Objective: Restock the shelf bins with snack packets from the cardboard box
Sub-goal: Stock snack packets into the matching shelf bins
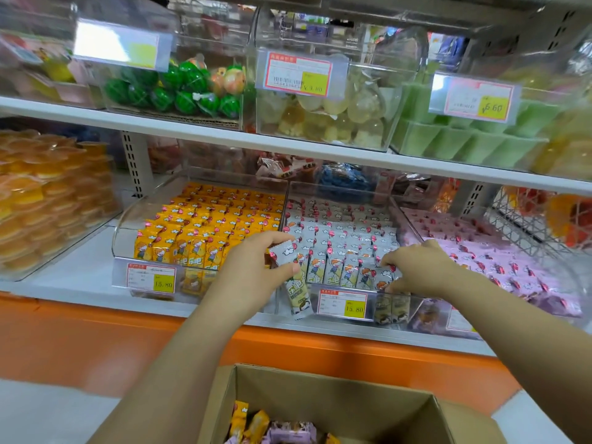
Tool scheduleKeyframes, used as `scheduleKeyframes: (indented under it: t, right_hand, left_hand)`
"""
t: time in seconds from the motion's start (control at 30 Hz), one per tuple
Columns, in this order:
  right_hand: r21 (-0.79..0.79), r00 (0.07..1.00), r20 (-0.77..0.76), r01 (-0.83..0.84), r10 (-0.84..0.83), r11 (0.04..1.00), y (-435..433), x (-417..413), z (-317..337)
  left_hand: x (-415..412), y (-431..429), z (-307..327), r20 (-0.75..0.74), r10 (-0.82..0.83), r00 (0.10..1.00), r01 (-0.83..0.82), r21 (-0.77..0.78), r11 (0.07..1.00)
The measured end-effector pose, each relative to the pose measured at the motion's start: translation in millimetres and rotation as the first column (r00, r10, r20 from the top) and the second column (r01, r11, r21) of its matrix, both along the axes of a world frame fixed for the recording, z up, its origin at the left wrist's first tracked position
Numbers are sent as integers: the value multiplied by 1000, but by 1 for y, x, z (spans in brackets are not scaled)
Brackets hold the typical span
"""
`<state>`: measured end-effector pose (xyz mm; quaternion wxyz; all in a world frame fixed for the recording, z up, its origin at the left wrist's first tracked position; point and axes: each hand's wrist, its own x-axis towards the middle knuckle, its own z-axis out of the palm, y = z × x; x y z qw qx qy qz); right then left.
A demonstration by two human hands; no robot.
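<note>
Hands meet at the middle bin (339, 187) in the centre of the frame; we see the left hand (256, 267) with its fingers curled round a single grey packet (298, 285), thumb pressed on its face; that packet is tilted, its lower end hanging over the bin's front edge, just left of the price label (342, 303); the right hand (419, 270) comes in from the lower right, fingers and thumb bent over the grey packets (336, 251) that stand upright in rows inside the bin, at its front right corner; blur softens this spot, but we think it pinches the tops of one or two of them; just left of this bin we find the yellow bin (123, 229), packed with upright yellow packets (208, 219); on the right, pink packets (480, 251) lie in rows; at the bottom centre of the frame the cardboard box (336, 398) stands open, with loose packets (275, 431), yellow and purple, lying inside at the lower edge; on the shelf above, upper left of centre, we see green round sweets (179, 91) in a clear tub, and pale jellies (336, 116) beside them; orange jelly cups (48, 203) are stacked at the far left
</note>
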<state>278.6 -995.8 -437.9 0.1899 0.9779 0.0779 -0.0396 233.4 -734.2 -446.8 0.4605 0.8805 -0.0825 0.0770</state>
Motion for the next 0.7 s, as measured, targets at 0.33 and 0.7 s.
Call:
scheduleKeyframes:
  t: [0.33,0.7]
  right_hand:
    - [-12,995,100,-24,25,1000,-4,-14,-3]
    - [196,994,104,-58,38,979,-23,-23,-11]
  left_hand:
    - [-5,-12,6,159,-45,986,62,-106,992]
    - [41,-110,10,45,-276,960,255,259,931]
